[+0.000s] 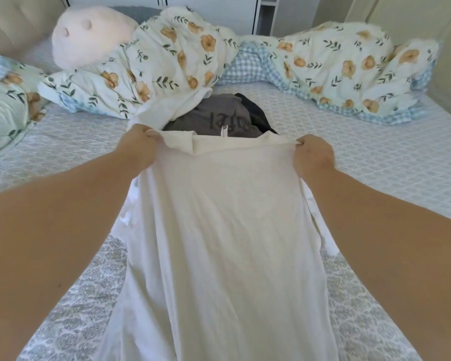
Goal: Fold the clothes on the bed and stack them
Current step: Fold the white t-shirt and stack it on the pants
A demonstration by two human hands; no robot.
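White garment (219, 230) (both hands gripping)

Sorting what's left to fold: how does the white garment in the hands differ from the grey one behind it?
The white garment is held up and stretched flat, the left hand and right hand each gripping a top corner; the grey garment lies crumpled on the bed, untouched. The white one looks plain, while the grey one shows dark lettering. The white one shows far more of itself; the grey one is partly hidden. Both are not yet folded.
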